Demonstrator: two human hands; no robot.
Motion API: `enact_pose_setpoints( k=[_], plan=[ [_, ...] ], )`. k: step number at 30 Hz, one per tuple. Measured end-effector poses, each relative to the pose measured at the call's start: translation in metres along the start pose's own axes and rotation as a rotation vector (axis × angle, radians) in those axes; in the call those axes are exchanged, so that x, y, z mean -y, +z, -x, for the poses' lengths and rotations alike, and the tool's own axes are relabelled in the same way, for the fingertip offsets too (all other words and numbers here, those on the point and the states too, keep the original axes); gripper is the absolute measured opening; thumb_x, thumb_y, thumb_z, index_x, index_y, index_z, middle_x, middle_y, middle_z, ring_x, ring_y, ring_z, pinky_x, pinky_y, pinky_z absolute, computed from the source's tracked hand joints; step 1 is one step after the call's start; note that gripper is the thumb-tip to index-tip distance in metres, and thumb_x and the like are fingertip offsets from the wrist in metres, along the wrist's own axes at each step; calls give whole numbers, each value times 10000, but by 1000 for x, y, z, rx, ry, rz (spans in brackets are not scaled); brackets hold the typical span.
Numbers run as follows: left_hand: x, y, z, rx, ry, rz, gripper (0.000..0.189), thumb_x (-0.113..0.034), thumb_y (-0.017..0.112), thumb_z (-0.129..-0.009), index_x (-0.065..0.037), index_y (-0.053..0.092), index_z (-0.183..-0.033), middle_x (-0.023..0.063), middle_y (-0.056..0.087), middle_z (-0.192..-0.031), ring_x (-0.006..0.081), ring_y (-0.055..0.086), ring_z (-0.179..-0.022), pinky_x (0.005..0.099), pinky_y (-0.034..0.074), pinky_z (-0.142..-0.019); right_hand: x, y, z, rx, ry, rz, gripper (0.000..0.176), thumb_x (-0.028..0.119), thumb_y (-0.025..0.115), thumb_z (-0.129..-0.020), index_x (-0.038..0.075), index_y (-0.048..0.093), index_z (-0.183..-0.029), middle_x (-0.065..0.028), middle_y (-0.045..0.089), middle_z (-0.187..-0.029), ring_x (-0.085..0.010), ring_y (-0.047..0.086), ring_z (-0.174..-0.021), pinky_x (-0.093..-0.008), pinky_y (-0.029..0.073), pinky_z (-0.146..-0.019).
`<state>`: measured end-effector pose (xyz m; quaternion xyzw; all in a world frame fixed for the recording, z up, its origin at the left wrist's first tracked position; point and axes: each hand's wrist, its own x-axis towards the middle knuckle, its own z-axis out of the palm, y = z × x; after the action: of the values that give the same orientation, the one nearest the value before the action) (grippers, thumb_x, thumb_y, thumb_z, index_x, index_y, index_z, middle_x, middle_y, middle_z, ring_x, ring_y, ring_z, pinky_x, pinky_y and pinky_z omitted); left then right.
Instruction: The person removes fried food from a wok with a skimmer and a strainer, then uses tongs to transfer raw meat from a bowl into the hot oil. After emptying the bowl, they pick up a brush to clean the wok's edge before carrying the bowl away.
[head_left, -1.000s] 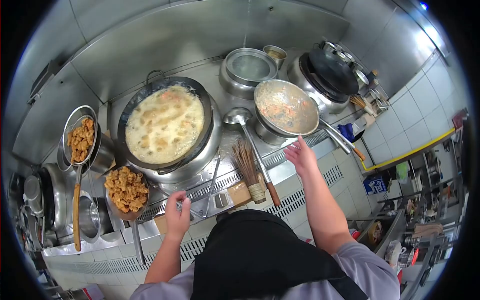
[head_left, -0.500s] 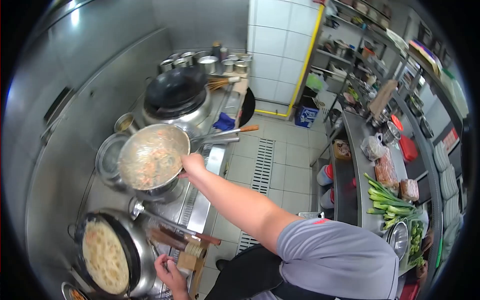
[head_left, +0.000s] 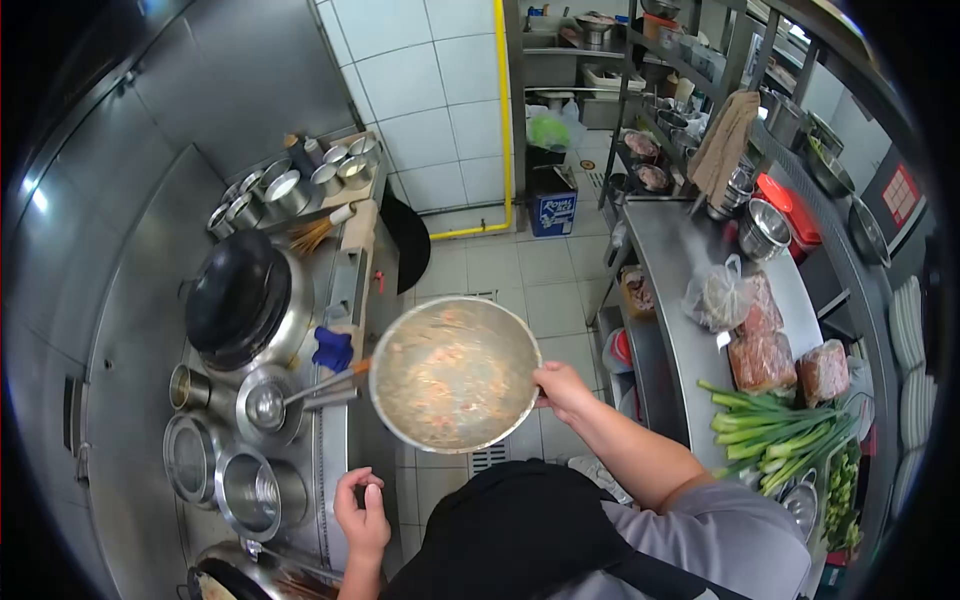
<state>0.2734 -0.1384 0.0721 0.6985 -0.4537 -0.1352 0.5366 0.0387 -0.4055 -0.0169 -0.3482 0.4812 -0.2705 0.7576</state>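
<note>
My right hand (head_left: 565, 388) grips the right side of a round metal bowl (head_left: 385, 400), its thumb at the rim. The bowl is over the aisle in front of my body, and bits of orange and pale food remains coat its inside. My left hand (head_left: 362, 512) is near the stove's front edge, below and left of the bowl. Its fingers are loosely bent and apart, with nothing in them. Left of the bowl, a ladle (head_left: 265, 408) rests in a metal pot, its wooden-ended handle reaching toward the bowl.
On the stove stand a black wok (head_left: 235, 285), a strainer (head_left: 190, 455) and a deep metal pot (head_left: 290, 495). A blue cloth (head_left: 332, 349) lies at the counter edge. On the right-hand table (head_left: 665, 260) are green onions (head_left: 770, 430), wrapped meat (head_left: 762, 362) and metal bowls (head_left: 765, 230).
My right hand has carried the bowl from above the stove rightward over the aisle. The view has turned right. My left hand stays empty near the stove edge.
</note>
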Motion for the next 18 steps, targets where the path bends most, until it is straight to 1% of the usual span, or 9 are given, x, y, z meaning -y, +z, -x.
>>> enact_pose_setpoints(
  k=[2, 4, 9, 11, 12, 14, 15, 17, 18],
  plan=[
    [-4, 20, -37, 1, 32, 47, 213, -122, 545, -881, 32, 540, -1028, 90, 579, -825, 158, 546, -767, 295, 443, -748, 10, -19, -24, -56, -16, 49, 140, 80, 563, -820, 3, 579, -936, -90, 637, -859, -185, 640, -674, -343, 552, -585],
    [0, 39, -73, 26, 38, 48, 213, -121, 548, -880, 31, 541, -1029, 88, 578, -824, 156, 545, -762, 293, 444, -747, 22, -31, -50, -180, 3, 4, 175, 92, 555, -832, -11, 572, -972, -112, 645, -901, -209, 662, -704, -348, 574, -599],
    [39, 101, -168, 72, 16, 89, 216, -123, 564, -879, 25, 545, -1034, 83, 577, -822, 149, 544, -760, 287, 446, -750, 64, -69, -132, -277, -16, -63, 153, 62, 524, -840, -12, 573, -964, -116, 645, -871, -233, 664, -734, -383, 576, -613],
    [40, 130, -212, 106, -97, 269, 219, -127, 574, -879, 22, 550, -1038, 83, 580, -835, 150, 546, -768, 289, 448, -765, 93, -80, -149, -346, -6, -47, 164, 56, 519, -835, -5, 565, -980, -122, 638, -901, -224, 656, -720, -373, 574, -616],
    [70, 145, -237, 127, -9, 145, 216, -134, 583, -880, 23, 561, -1026, 86, 584, -853, 160, 553, -781, 297, 453, -776, 104, -89, -163, -369, -13, -47, 170, 70, 521, -844, -7, 574, -985, -110, 640, -886, -221, 655, -717, -360, 571, -606],
    [86, 182, -296, 169, 35, 108, 209, -138, 593, -876, 21, 576, -1010, 91, 591, -855, 176, 570, -810, 304, 461, -778, 135, -101, -186, -411, -30, -42, 178, 84, 522, -852, -10, 582, -991, -99, 642, -872, -217, 654, -714, -346, 569, -596],
    [83, 202, -326, 200, 46, 123, 206, -138, 597, -873, 19, 580, -1005, 93, 595, -851, 181, 576, -816, 305, 463, -777, 151, -104, -187, -464, -71, -44, 166, 80, 524, -848, -6, 586, -976, -97, 639, -864, -211, 649, -702, -348, 565, -588],
    [61, 245, -388, 306, 194, 42, 208, -135, 604, -862, 10, 581, -1009, 97, 605, -845, 189, 585, -815, 307, 463, -779, 172, -118, -196, -544, -93, -61, 155, 77, 526, -844, -2, 590, -961, -95, 637, -856, -204, 643, -691, -349, 561, -581],
    [47, 268, -414, 329, 190, 41, 208, -135, 604, -862, 10, 581, -1009, 97, 605, -845, 189, 585, -815, 307, 463, -779, 183, -132, -202, -582, -111, -88, 143, 72, 527, -841, 0, 590, -947, -96, 635, -852, -204, 642, -689, -347, 561, -580]
  ],
)
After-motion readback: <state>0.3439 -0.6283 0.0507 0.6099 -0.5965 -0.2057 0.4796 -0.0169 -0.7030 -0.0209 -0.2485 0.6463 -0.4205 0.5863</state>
